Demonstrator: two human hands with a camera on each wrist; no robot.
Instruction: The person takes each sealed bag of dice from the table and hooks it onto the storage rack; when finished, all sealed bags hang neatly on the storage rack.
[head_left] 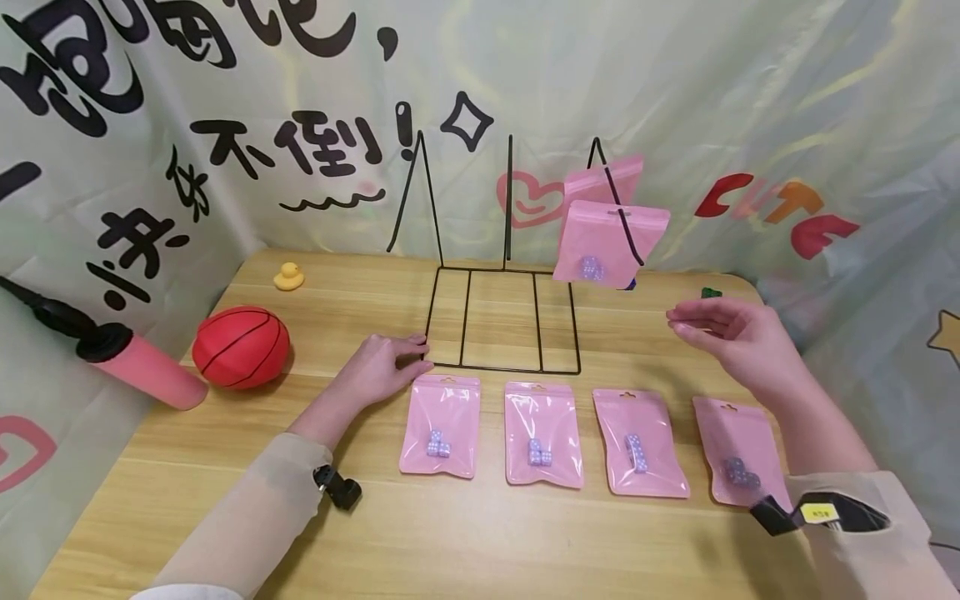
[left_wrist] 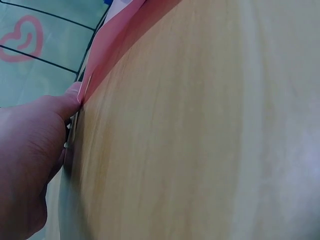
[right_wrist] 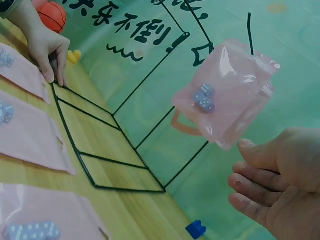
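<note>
A person's left hand (head_left: pixel 386 367) presses flat on the table (head_left: pixel 225 467), fingertips on the black wire rack (head_left: pixel 502 321), steadying its base corner. Two pink pouches (head_left: pixel 609 242) hang from the rack's right hook; the right hand (head_left: pixel 738 337) hovers beside them, relaxed and holding nothing.

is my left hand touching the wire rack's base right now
Touching. In the head view the left hand lies flat on the table, fingertips on the wire rack base's front left corner; the right wrist view agrees.
</note>
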